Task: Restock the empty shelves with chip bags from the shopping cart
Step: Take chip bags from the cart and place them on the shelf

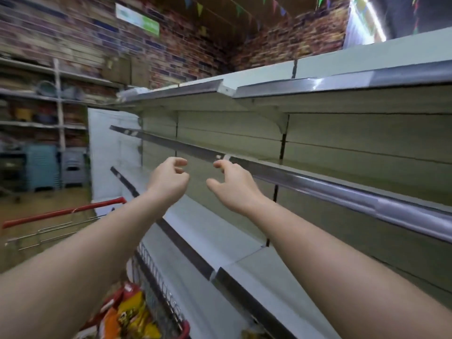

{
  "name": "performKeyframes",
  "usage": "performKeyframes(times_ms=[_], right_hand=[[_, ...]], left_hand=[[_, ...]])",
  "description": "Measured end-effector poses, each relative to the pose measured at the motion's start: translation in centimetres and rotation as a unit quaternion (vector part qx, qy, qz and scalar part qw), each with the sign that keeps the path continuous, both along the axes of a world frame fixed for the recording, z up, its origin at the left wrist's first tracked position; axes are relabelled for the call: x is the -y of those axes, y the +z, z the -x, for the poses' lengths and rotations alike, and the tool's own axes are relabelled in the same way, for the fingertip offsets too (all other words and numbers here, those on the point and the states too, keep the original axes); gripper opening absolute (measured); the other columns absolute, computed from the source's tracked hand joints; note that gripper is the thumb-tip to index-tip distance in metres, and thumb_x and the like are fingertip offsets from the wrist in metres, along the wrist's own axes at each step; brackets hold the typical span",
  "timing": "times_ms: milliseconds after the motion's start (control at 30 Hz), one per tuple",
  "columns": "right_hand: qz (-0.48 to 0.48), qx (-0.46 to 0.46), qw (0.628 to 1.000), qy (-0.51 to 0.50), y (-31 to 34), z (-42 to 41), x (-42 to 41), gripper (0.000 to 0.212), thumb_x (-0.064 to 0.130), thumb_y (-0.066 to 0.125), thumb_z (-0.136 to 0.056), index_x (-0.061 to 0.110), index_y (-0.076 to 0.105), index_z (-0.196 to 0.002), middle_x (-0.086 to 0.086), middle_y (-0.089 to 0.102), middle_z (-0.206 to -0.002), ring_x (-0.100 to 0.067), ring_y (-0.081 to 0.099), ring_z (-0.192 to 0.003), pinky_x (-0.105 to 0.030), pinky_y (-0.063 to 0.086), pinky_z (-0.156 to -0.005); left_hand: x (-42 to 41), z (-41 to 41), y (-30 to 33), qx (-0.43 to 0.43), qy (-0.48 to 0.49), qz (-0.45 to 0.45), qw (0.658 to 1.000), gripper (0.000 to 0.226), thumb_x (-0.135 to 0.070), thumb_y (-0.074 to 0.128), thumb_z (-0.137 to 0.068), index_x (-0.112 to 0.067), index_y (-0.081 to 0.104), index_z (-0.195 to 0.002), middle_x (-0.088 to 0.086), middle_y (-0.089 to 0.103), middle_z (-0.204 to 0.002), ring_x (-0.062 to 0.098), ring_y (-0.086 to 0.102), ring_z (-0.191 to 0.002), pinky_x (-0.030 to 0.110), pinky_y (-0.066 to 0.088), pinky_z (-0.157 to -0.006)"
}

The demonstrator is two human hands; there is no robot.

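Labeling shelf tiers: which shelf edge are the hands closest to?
The middle shelf: the right hand nearly touches its rail. Top shelf sits above, bottom shelf below.

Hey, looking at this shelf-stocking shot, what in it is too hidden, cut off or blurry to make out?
Head view only:
- Chip bags in the shopping cart: the left forearm and the bottom edge hide most, so no count; print is blurred.
- Green sign on the brick wall: text blurred.
- Goods on the far racks: small and blurred.
- Top shelf: seen from below, its surface is hidden.
- Left hand and right hand: palms face away.
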State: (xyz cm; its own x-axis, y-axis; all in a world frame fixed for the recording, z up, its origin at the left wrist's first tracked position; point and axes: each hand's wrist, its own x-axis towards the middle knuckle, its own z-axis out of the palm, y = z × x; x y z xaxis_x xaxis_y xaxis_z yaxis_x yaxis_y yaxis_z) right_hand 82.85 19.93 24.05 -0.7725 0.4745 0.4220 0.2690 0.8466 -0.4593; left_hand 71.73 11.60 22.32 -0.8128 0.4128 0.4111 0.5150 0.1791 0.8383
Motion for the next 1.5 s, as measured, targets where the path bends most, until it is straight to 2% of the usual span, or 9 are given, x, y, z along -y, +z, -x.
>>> performKeyframes(times_ms=[133,267,467,533,667,833,933,1133,1500], right_hand=[[0.041,0.026,0.998,0.035,-2.8,6.2,3.4,0.049,0.028,0.049,-0.093,0.018,0.038,-0.140,-0.008,0.042,-0.142,-0.025,0.040,-0.129,-0.029,0.034,-0.099],[0.065,0.055,0.995,0.058,-6.5,11.1,6.2,0.048,0.029,0.048,-0.093,0.019,0.040,-0.140,-0.008,0.044,-0.141,-0.025,0.044,-0.126,-0.032,0.036,-0.099],[0.100,0.121,0.984,0.089,-13.0,16.6,8.4,0.048,0.029,0.049,-0.094,0.018,0.040,-0.140,-0.005,0.044,-0.142,-0.019,0.051,-0.116,-0.027,0.040,-0.089],[0.122,0.144,0.977,0.101,-15.0,18.0,8.8,0.047,0.027,0.048,-0.096,0.018,0.039,-0.141,-0.004,0.044,-0.141,-0.015,0.052,-0.104,-0.026,0.040,-0.084],[0.154,0.183,0.963,0.121,-19.3,21.0,8.8,0.049,0.028,0.050,-0.095,0.018,0.039,-0.141,-0.004,0.045,-0.142,-0.018,0.049,-0.122,-0.030,0.040,-0.096],[0.193,0.242,0.942,0.132,-25.7,25.4,7.3,0.045,0.030,0.052,-0.093,0.019,0.045,-0.137,-0.003,0.051,-0.135,-0.021,0.051,-0.118,-0.025,0.041,-0.089],[0.224,0.281,0.923,0.142,-29.8,28.3,6.0,0.043,0.029,0.050,-0.095,0.020,0.046,-0.136,-0.005,0.050,-0.136,-0.023,0.050,-0.119,-0.026,0.040,-0.090],[0.276,0.362,0.876,0.159,-37.3,34.6,3.1,0.047,0.032,0.048,-0.096,0.018,0.040,-0.140,-0.008,0.052,-0.135,-0.025,0.053,-0.118,-0.032,0.044,-0.096],[0.303,0.456,0.815,0.190,-47.2,41.0,1.2,0.046,0.032,0.046,-0.097,0.014,0.042,-0.139,-0.010,0.052,-0.135,-0.028,0.052,-0.117,-0.031,0.042,-0.089]], left_hand=[[4.6,5.6,-2.9,0.040,0.020,0.027,0.999,0.035,-0.013,0.049,-0.092,-0.016,0.050,-0.128,0.009,0.055,-0.125,0.026,0.054,-0.108,0.039,0.047,-0.093],[8.7,10.1,-6.4,0.068,0.047,0.055,0.995,0.034,-0.015,0.049,-0.093,-0.015,0.052,-0.127,0.006,0.057,-0.119,0.020,0.055,-0.088,0.031,0.045,-0.074],[12.5,14.8,-13.2,0.140,0.073,0.095,0.983,0.031,-0.017,0.053,-0.094,-0.017,0.053,-0.125,0.001,0.056,-0.108,0.009,0.053,-0.078,0.031,0.048,-0.072],[13.1,15.8,-15.3,0.168,0.080,0.110,0.976,0.030,-0.017,0.053,-0.094,-0.017,0.052,-0.125,0.002,0.056,-0.110,0.012,0.056,-0.082,0.032,0.051,-0.073],[13.7,17.9,-19.4,0.229,0.100,0.128,0.960,0.030,-0.017,0.053,-0.094,-0.015,0.052,-0.124,0.005,0.057,-0.118,0.022,0.059,-0.099,0.039,0.053,-0.087],[12.9,19.9,-25.7,0.298,0.150,0.148,0.931,0.033,-0.018,0.052,-0.095,-0.015,0.051,-0.128,0.006,0.056,-0.120,0.020,0.056,-0.096,0.033,0.048,-0.081],[11.8,21.1,-29.8,0.347,0.173,0.156,0.908,0.033,-0.022,0.053,-0.095,-0.015,0.051,-0.127,0.006,0.057,-0.116,0.021,0.058,-0.091,0.037,0.050,-0.083],[8.7,24.9,-35.6,0.412,0.219,0.179,0.866,0.038,-0.023,0.051,-0.096,-0.013,0.046,-0.133,0.013,0.055,-0.130,0.026,0.055,-0.105,0.037,0.048,-0.092],[6.3,29.1,-43.4,0.497,0.290,0.195,0.794,0.040,-0.027,0.054,-0.093,-0.014,0.047,-0.131,0.016,0.057,-0.126,0.032,0.055,-0.113,0.046,0.047,-0.097]])
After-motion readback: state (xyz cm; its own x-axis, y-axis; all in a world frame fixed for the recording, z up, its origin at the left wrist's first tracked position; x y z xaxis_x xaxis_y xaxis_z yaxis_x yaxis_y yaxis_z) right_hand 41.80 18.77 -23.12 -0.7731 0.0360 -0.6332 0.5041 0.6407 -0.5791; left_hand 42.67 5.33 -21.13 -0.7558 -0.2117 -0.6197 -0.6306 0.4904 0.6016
